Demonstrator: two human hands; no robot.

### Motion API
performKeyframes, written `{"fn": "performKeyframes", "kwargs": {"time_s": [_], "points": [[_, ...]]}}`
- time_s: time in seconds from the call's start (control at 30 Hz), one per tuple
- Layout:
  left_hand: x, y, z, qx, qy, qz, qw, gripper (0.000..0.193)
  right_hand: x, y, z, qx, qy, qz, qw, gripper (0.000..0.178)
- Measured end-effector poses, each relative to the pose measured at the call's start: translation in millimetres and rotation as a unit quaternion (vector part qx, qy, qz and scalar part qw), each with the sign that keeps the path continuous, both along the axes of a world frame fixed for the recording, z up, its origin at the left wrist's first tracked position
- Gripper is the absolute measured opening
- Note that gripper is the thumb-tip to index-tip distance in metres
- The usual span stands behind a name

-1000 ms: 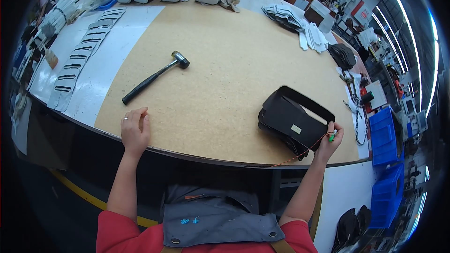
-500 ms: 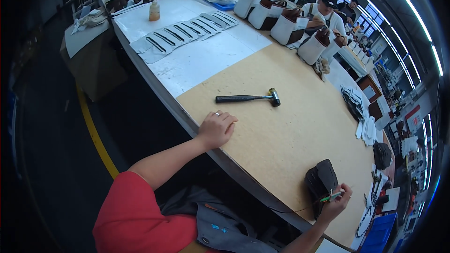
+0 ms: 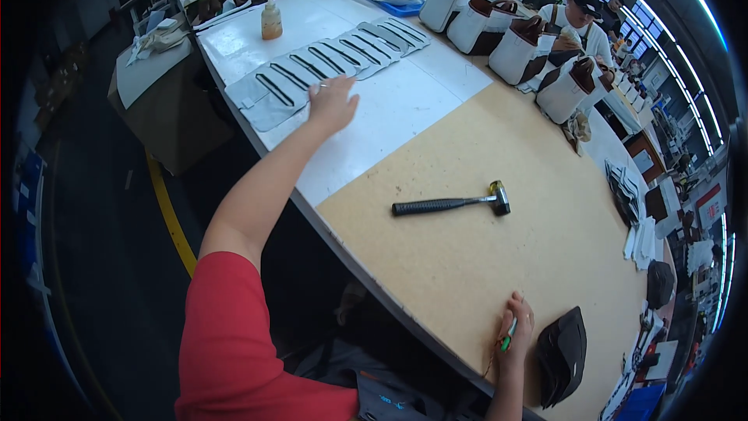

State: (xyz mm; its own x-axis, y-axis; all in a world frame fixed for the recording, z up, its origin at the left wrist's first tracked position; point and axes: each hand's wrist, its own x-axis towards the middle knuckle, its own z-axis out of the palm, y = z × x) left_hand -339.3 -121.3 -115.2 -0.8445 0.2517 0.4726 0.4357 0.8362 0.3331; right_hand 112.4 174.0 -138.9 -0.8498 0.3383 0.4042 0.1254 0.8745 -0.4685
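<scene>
My left hand [image 3: 332, 103] is stretched forward over a row of light grey pieces with dark-edged slots [image 3: 276, 92]. Its fingers are apart, with the fingertips at the near edge of the row. My right hand [image 3: 516, 331] rests low over the tan board, closed round a small green-handled tool [image 3: 508, 335], whose working end I cannot make out. Just right of that hand lies a stack of dark brown, curved flat pieces [image 3: 562, 359]. A hammer [image 3: 460, 203] with a black grip lies on the board between my two hands.
Beyond the grey pieces stands a glue bottle [image 3: 271, 20]. White and brown bags [image 3: 518, 51] line the far side, with a person [image 3: 578, 22] behind them. Folded dark and white pieces [image 3: 627, 195] and a dark pouch [image 3: 661, 284] lie along the right edge.
My left hand has moved from the board's near edge forward to the grey pieces. My right hand has shifted left, off the dark stack, still holding the green-handled tool. The view has turned slightly.
</scene>
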Motion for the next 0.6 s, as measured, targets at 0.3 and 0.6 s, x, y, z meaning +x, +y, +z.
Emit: {"fn": "performKeyframes", "kwargs": {"time_s": [0.3, 0.6], "points": [[-79.5, -34.6, -3.4, -0.097, -0.204, 0.197, 0.954, 0.04, 7.5, -17.0, 20.1, -0.046, -0.163, -0.028, 0.985, 0.028], [5.8, 79.4, 86.0, -0.093, -0.35, -0.1, 0.927, 0.052, 6.6, -13.1, 32.1, -0.04, -0.227, -0.04, 0.972, 0.025]]}}
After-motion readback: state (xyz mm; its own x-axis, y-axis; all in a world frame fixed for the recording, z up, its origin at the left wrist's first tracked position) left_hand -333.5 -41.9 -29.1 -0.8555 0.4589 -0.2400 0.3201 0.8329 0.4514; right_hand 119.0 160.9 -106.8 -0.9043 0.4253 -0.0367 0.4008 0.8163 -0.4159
